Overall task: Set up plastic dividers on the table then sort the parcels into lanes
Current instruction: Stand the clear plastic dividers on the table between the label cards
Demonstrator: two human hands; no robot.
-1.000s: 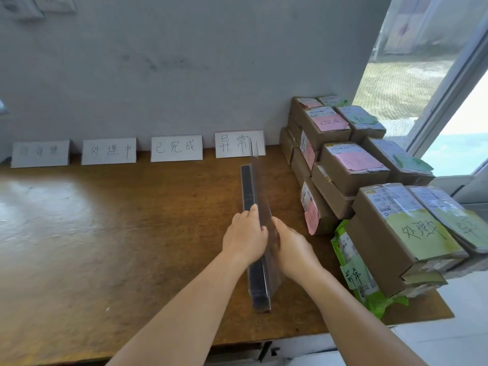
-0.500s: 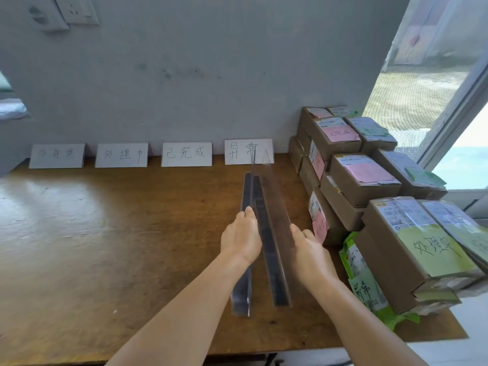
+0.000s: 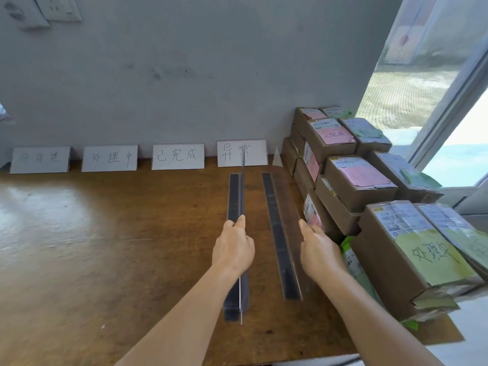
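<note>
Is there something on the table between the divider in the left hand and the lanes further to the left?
Nothing visible. Left of the divider in the left hand, the table shows bare wood up to the cards.

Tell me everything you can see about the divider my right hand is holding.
The right divider is a long clear plastic strip with a dark band along its base, so it looks L-shaped. It lies lengthwise on the wooden table, running from near the front edge toward the wall, its upright clear wall leaning toward the boxes. The right hand touches that wall near its middle; the grip is partly hidden. It sits apart from the left divider, roughly parallel.
</note>
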